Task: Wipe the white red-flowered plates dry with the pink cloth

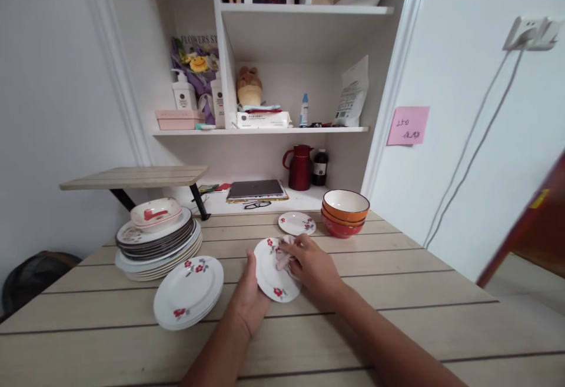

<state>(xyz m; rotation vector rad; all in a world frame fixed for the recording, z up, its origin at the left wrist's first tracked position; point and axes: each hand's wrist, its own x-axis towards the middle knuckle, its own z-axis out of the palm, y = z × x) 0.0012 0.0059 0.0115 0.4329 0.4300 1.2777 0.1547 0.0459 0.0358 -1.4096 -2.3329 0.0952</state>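
My left hand (248,300) grips the lower left edge of a small white plate with red flowers (270,275), held tilted above the wooden table (397,293). My right hand (311,263) is closed on a pale pink cloth (282,256) and presses it against the plate's face. A small stack of matching flowered plates (188,293) lies just left of my left hand. Another small flowered plate (296,223) rests flat on the table beyond my hands.
A tall pile of mixed plates (156,246) topped by a red-patterned dish (155,213) stands at the left. Stacked orange bowls (345,213) sit at the back right. Behind are a laptop (255,189), glasses (257,204), a red jug (300,167) and shelves.
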